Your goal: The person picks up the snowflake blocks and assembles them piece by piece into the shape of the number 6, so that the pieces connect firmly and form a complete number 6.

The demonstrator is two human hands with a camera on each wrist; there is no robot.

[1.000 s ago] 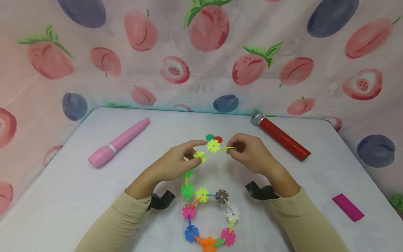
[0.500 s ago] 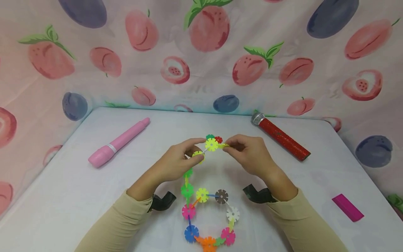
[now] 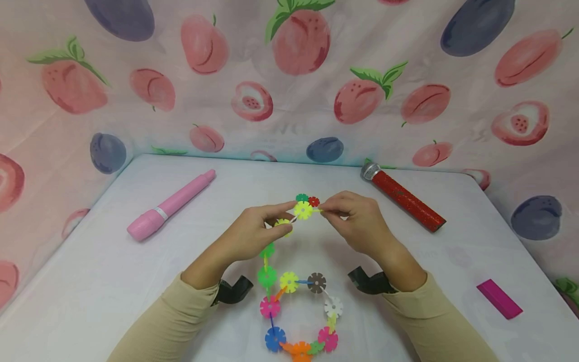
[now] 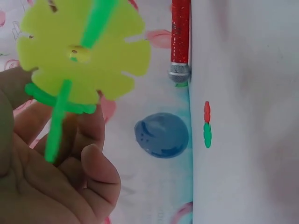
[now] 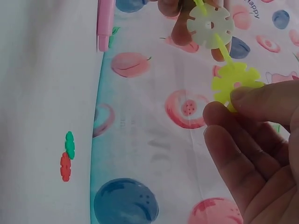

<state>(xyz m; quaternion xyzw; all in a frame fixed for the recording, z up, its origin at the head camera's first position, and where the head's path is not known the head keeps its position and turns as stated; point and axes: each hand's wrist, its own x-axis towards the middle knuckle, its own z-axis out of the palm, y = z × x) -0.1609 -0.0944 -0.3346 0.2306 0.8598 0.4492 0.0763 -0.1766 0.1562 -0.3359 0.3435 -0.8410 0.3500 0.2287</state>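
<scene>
My left hand (image 3: 246, 235) holds the upper part of a chain of notched, flower-shaped plastic discs, gripping near a yellow disc (image 3: 283, 227). At the chain's top end is another yellow disc (image 3: 303, 210), facing the head camera. Between thumb and fingertips, my right hand (image 3: 362, 223) pinches a yellow disc (image 5: 236, 79), edge-on in the head view and meeting that end disc's right side. A white disc (image 5: 210, 27) shows behind it in the right wrist view. Lower down, the chain runs through green discs (image 3: 267, 276) into a multicoloured ring.
A green disc (image 3: 301, 197) and a red disc (image 3: 313, 201) lie together on the white table behind the hands. A pink microphone-shaped toy (image 3: 172, 203) lies left, a red microphone (image 3: 404, 196) right. A magenta strip (image 3: 499, 299) lies near the right edge.
My right hand has moved left, bringing its yellow disc from apart to against the chain's end disc. The left hand keeps its hold, and the chain has shifted slightly.
</scene>
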